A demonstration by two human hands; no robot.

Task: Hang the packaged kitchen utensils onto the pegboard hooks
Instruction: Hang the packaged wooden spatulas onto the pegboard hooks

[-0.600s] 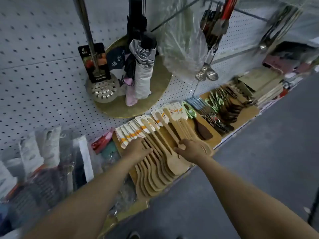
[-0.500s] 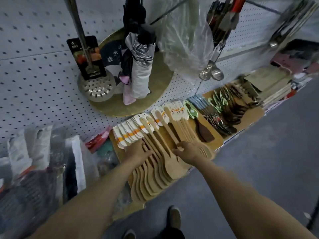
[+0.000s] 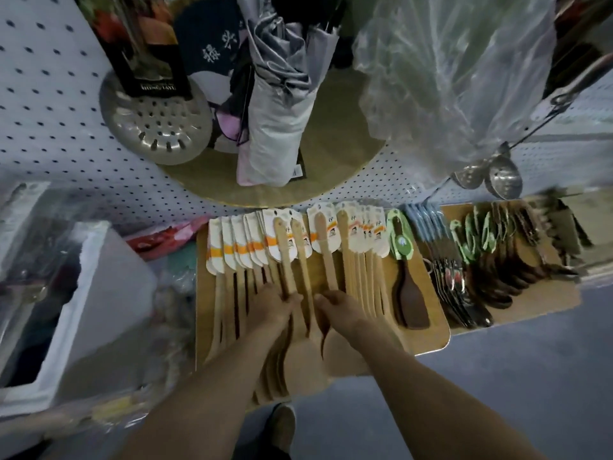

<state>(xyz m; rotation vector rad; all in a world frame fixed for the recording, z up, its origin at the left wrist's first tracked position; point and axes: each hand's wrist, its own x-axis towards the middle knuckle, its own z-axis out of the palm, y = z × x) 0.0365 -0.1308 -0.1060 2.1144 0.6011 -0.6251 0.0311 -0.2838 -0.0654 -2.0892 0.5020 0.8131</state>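
Below pegboard (image 3: pixel 49 127), left hand (image 3: pixel 272 307) and right hand (image 3: pixel 339 310) clasp wooden spatulas (image 3: pixel 326 260).

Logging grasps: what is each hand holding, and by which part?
Left hand grips a wooden spatula mid-handle; right hand touches second spatula at its handle, grip unclear.

- We see pale wooden spatulas (image 3: pixel 361 280) packed in overlapping rows, handles side by side and blades toward the camera. Each has a white card header (image 3: pixel 217 247) with an orange stripe at its far end.
- A few middle handles lie over the cards. One meets the left hand (image 3: pixel 272 308) and another the right hand (image 3: pixel 340 312), fingers curled onto them.
- One dark spatula (image 3: pixel 409 303) with a green card lies just beside the pale rows, on their right.
- We find the white pegboard (image 3: pixel 66 161) behind the rows; we cannot make out its hooks.
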